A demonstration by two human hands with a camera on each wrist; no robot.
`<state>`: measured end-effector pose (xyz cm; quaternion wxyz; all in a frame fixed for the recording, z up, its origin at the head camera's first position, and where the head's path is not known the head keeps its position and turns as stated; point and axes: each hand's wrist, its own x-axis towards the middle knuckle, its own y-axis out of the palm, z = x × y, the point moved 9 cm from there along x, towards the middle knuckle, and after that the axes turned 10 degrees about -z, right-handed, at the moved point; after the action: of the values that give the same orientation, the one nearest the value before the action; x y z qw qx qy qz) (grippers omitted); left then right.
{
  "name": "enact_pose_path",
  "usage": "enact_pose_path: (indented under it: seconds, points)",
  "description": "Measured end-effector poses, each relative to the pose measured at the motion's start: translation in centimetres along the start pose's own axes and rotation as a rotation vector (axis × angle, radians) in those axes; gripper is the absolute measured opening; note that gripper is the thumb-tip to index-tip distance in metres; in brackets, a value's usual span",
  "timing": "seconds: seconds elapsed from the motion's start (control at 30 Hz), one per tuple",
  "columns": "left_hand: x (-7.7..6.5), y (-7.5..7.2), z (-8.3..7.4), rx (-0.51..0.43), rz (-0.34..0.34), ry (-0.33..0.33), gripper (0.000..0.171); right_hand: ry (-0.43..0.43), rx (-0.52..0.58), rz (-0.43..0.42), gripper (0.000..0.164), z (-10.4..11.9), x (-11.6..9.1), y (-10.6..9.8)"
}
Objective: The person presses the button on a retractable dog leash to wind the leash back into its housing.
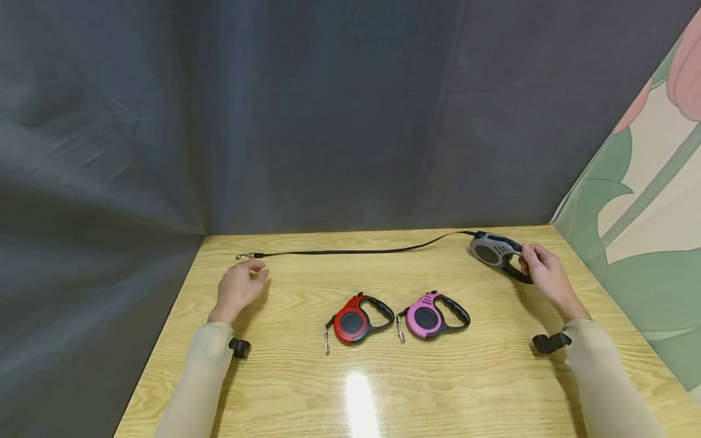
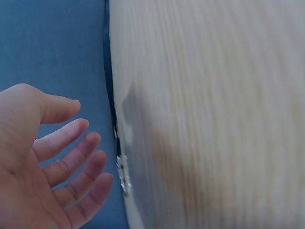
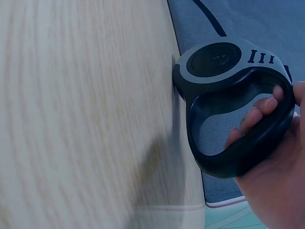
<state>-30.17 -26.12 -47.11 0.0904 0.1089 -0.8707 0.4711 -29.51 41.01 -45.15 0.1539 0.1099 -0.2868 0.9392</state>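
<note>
A grey and black retractable dog leash (image 1: pixel 489 250) is at the right of the table, its black handle gripped by my right hand (image 1: pixel 544 277). In the right wrist view, fingers (image 3: pixel 257 114) curl through the loop of the grey leash (image 3: pixel 231 80). From its housing the black strap (image 1: pixel 350 251) runs left along the back of the table. It ends in a metal clip (image 1: pixel 244 257) just beyond my left hand (image 1: pixel 241 289). That hand holds nothing; in the left wrist view its fingers (image 2: pixel 71 162) are loosely bent, with the clip (image 2: pixel 123 174) beside them.
A red retractable leash (image 1: pixel 350 322) lies mid-table with its clip to the left. To its right lies a pink one (image 1: pixel 424 317), clip also leftward. A dark curtain (image 1: pixel 328 121) stands behind the wooden table (image 1: pixel 438 389), and a floral cloth (image 1: pixel 646 243) borders the right.
</note>
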Motion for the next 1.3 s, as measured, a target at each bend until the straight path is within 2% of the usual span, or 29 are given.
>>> enact_pose_path:
  seconds: [0.1, 0.23, 0.5, 0.63, 0.73, 0.83, 1.07, 1.2, 1.3]
  points:
    - [0.7, 0.0, 1.0, 0.001, -0.005, -0.031, 0.039, 0.015, -0.002, 0.000, 0.044, -0.4, 0.1, -0.1]
    - [1.5, 0.5, 2.2, 0.008, 0.031, -0.052, 0.047, 0.018, -0.009, 0.001, 0.045, -0.6, 0.0, -0.1]
    - [3.1, 1.3, 3.4, 0.028, 0.168, -0.028, 0.060, 0.019, 0.000, -0.008, 0.048, -0.5, -0.2, 0.0]
    - [3.3, 1.6, 3.7, 0.039, 0.243, -0.046, 0.065, 0.021, -0.001, -0.023, 0.051, -0.4, -0.2, -0.1]
    - [3.2, 1.7, 3.7, 0.063, 0.268, -0.053, 0.067, 0.026, -0.006, -0.034, 0.052, -0.4, -0.2, -0.2]
    - [3.0, 1.6, 3.5, 0.100, 0.256, -0.050, 0.063, 0.038, -0.018, -0.049, 0.051, -0.5, -0.2, -0.4]
    - [2.6, 0.2, 2.9, 0.251, 0.123, 0.016, 0.032, 0.063, -0.037, -0.067, 0.050, -0.9, -0.3, -0.7]
    - [2.1, -0.2, 2.8, 0.269, 0.101, 0.036, 0.021, 0.062, -0.048, -0.067, 0.051, -0.9, -0.3, -0.6]
    - [1.7, -0.5, 3.4, 0.255, 0.101, 0.004, 0.022, 0.057, -0.065, -0.058, 0.052, -0.9, -0.4, -0.4]
